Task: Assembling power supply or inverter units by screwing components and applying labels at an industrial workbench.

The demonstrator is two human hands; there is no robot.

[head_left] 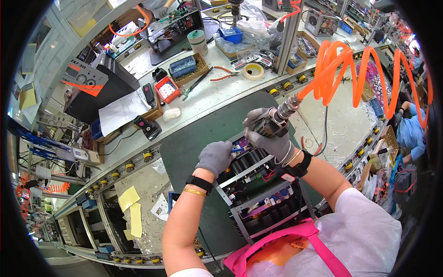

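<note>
My right hand (276, 144), in a grey glove, is wrapped round a black air screwdriver (266, 125). A metal coupling joins the tool to an orange coiled hose (326, 69). The driver is over the far end of an open metal-framed electronic unit (245, 172) holding circuit boards and black cylindrical parts. At that same end, left of the tool, my gloved left hand (216, 158) has its fingers closed beside a small blue part (237, 149). Whether it grips that part is hard to see. The driver's tip is hidden. Under the unit lies a dark green board (187, 147).
Rollers (129, 165) line the conveyor's edges. Beyond are a red box (167, 90), a blue parts bin (183, 67), orange-handled pliers (224, 74) and a tape roll (253, 71). Yellow papers (134, 210) lie left. A co-worker in blue (410, 131) is at far right.
</note>
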